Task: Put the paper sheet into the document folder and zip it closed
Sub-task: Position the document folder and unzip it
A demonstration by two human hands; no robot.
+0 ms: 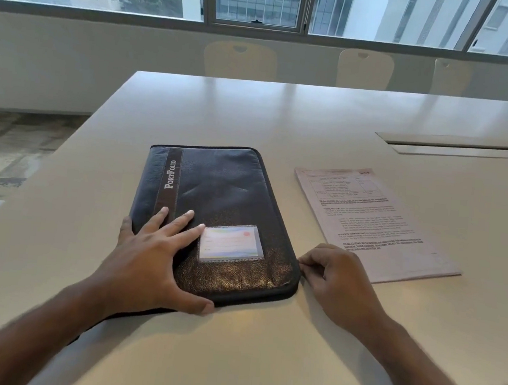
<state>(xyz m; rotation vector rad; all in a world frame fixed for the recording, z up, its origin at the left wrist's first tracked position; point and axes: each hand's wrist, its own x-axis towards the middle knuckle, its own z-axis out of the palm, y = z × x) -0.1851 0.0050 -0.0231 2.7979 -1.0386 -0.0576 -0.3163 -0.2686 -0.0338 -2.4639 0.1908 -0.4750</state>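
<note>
Table (pixel 284 117), folder (pixel 215 194) lengthwise away

Soft daylight comes from the windows (pixel 258 0) far ahead of the hands, leaving the table (pixel 254 111) evenly bright with pale reflections. Faint shadows lie under the left hand (pixel 149 263) and right hand (pixel 340 281). The forearms nearest the camera blur, and the wide lens bends the frame's edges.
</note>
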